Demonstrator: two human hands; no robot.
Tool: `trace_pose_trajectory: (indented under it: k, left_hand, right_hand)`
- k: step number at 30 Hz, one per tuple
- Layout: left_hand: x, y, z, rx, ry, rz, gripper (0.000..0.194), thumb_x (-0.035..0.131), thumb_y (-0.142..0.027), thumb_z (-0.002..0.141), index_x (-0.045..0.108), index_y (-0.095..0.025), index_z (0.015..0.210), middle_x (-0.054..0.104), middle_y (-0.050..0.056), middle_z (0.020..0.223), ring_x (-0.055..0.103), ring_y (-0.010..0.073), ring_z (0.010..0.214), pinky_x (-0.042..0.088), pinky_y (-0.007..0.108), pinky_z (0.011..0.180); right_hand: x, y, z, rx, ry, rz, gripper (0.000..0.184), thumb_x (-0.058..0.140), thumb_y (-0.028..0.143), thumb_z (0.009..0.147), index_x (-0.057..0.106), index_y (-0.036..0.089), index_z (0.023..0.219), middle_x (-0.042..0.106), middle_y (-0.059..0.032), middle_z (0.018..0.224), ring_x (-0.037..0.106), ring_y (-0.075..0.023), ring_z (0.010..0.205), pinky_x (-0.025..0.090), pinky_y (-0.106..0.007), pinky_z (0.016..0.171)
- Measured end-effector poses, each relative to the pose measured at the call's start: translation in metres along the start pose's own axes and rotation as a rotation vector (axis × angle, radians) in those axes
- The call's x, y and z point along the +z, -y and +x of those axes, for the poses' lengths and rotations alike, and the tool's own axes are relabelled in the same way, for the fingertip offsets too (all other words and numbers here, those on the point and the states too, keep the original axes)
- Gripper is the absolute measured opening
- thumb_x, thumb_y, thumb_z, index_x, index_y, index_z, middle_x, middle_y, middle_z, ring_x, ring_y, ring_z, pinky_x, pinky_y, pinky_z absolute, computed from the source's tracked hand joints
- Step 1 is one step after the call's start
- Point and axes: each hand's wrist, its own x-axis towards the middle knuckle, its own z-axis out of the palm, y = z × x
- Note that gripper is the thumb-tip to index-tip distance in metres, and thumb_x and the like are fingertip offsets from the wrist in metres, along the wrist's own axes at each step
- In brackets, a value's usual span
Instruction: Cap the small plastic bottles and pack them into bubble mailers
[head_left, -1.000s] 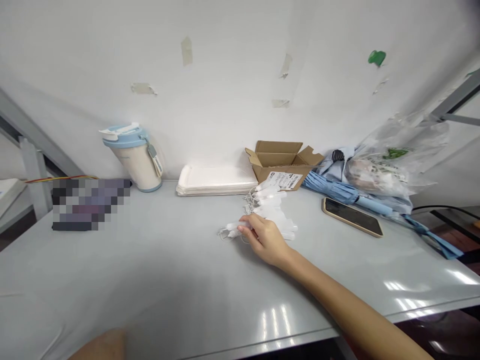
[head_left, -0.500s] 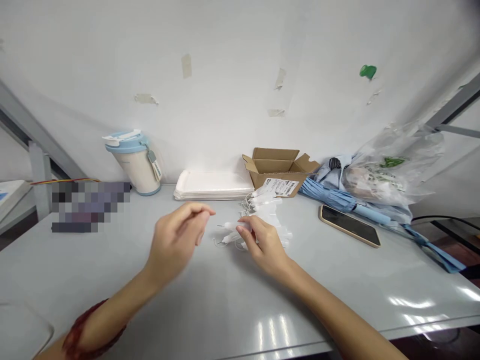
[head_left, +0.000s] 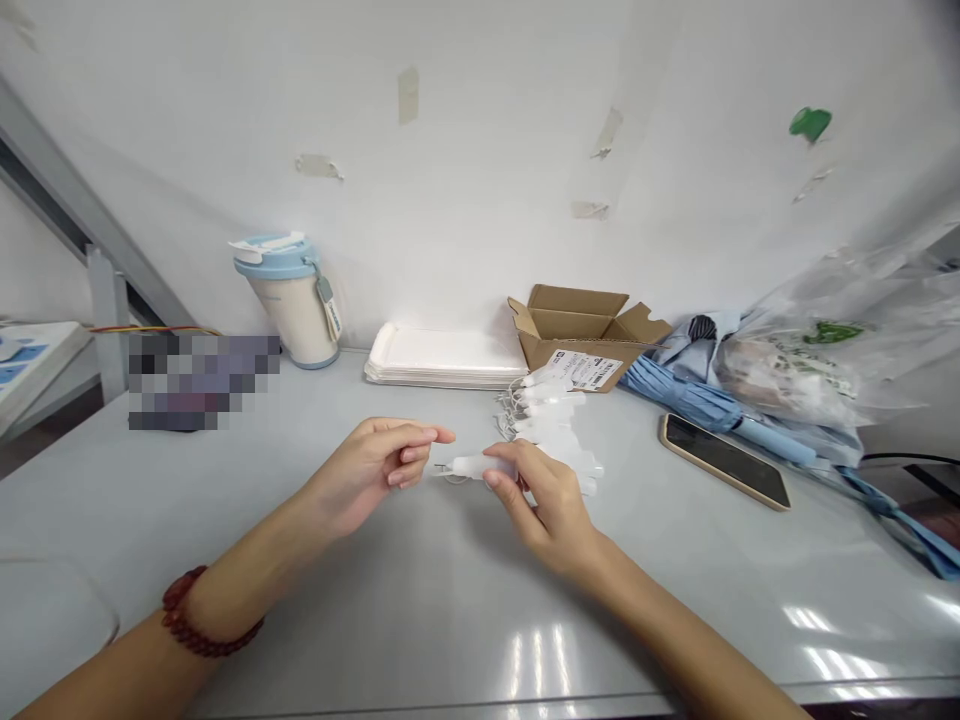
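My right hand [head_left: 541, 495] pinches a small white translucent tube with a thin wire end [head_left: 471, 466], lifted a little above the grey table [head_left: 420, 590]. My left hand [head_left: 379, 466], with a dark red bead bracelet on the wrist, has its thumb and fingers curled close to the tube's wire tip; I cannot tell whether it touches. A pile of several like white tubes with wires [head_left: 551, 420] lies just behind my right hand.
At the back by the wall stand a blue-lidded cup [head_left: 292, 300], a stack of white trays [head_left: 442, 355] and an open cardboard box [head_left: 581, 325]. To the right lie a phone [head_left: 724, 460], a folded blue umbrella [head_left: 750, 420] and a clear plastic bag [head_left: 817, 340]. A blurred dark item [head_left: 199, 380] is at left.
My left hand came up from the bottom edge and closed in on the tube's wire end. My right hand lifted one tube off the pile toward the left.
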Motion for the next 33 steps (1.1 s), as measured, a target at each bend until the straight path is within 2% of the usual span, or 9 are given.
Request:
trace_pose_trajectory:
  k: [4,10,15,18,21,23,27,30,33]
  left_hand:
    - [0.003,0.0,-0.003,0.02,0.009,0.122,0.019,0.063,-0.029,0.078,0.072,-0.012,0.083,0.03,-0.007,0.052,0.026,0.0056,0.044,0.026,0.025,0.048]
    - [0.005,0.003,-0.005,0.065,0.001,0.274,0.023,0.061,-0.035,0.078,0.07,-0.014,0.072,0.03,-0.007,0.049,0.027,0.0078,0.044,0.028,0.027,0.05]
    - [0.009,0.003,-0.005,0.074,0.094,0.422,0.036,0.057,-0.042,0.081,0.059,-0.017,0.056,0.037,-0.004,0.05,0.035,0.0106,0.051,0.03,0.025,0.051]
    - [0.013,0.004,-0.007,0.019,0.159,0.418,0.039,0.053,-0.047,0.083,0.061,-0.016,0.059,0.039,-0.003,0.052,0.039,0.0115,0.052,0.03,0.025,0.051]
    - [0.016,0.009,-0.007,-0.036,0.141,0.336,0.035,0.053,-0.045,0.083,0.065,-0.016,0.068,0.038,-0.004,0.051,0.034,0.0098,0.048,0.027,0.025,0.049]
    - [0.016,0.014,-0.005,-0.04,0.113,0.269,0.033,0.054,-0.04,0.082,0.062,-0.015,0.063,0.035,-0.005,0.051,0.03,0.0085,0.047,0.025,0.024,0.048]
    - [0.015,0.024,0.0,-0.02,0.078,0.249,0.033,0.054,-0.035,0.079,0.059,-0.014,0.053,0.032,-0.005,0.046,0.025,0.0077,0.043,0.02,0.025,0.046]
    - [0.015,0.026,-0.001,0.028,0.033,0.33,0.036,0.053,-0.037,0.077,0.06,-0.015,0.05,0.031,-0.005,0.043,0.025,0.0083,0.043,0.021,0.025,0.046]
    - [0.017,0.023,-0.004,0.098,-0.03,0.456,0.039,0.052,-0.04,0.077,0.059,-0.016,0.047,0.032,-0.004,0.042,0.028,0.0093,0.044,0.023,0.025,0.047]
  right_hand:
    - [0.0,0.003,0.0,-0.065,0.006,-0.023,0.018,0.042,0.023,0.093,0.056,0.016,0.102,0.057,-0.003,0.07,0.05,-0.0124,0.058,0.042,-0.025,0.052]
    - [-0.002,0.006,-0.001,-0.06,-0.007,0.024,0.017,0.045,0.022,0.092,0.056,0.016,0.105,0.058,-0.0035,0.072,0.051,-0.0123,0.059,0.042,-0.024,0.051]
    - [-0.003,0.004,0.0,-0.008,-0.047,0.015,0.017,0.045,0.022,0.092,0.057,0.019,0.104,0.056,-0.0013,0.069,0.048,-0.0115,0.055,0.041,-0.024,0.051]
    - [-0.002,0.001,0.001,-0.001,-0.05,0.009,0.017,0.044,0.025,0.093,0.056,0.018,0.103,0.054,-0.0007,0.068,0.048,-0.0114,0.054,0.041,-0.024,0.052]
    - [0.002,-0.002,0.0,-0.008,-0.045,0.003,0.02,0.041,0.028,0.095,0.056,0.017,0.103,0.056,-0.002,0.069,0.05,-0.0123,0.056,0.042,-0.024,0.053]
    - [0.005,-0.004,-0.001,0.004,-0.025,0.023,0.022,0.04,0.029,0.095,0.056,0.017,0.102,0.059,-0.0038,0.072,0.052,-0.0128,0.059,0.043,-0.025,0.055]
    - [0.01,-0.003,-0.003,0.127,0.051,0.133,0.025,0.038,0.03,0.095,0.059,0.017,0.095,0.06,-0.0024,0.068,0.051,-0.0121,0.057,0.041,-0.024,0.054]
    - [0.012,0.001,-0.003,0.259,0.111,0.243,0.029,0.037,0.034,0.095,0.059,0.017,0.084,0.049,0.0018,0.058,0.044,-0.0106,0.052,0.036,-0.023,0.051]
    - [0.012,0.004,-0.002,0.397,0.188,0.402,0.038,0.035,0.042,0.094,0.049,0.019,0.067,0.038,0.0042,0.054,0.036,-0.0092,0.049,0.031,-0.023,0.048]
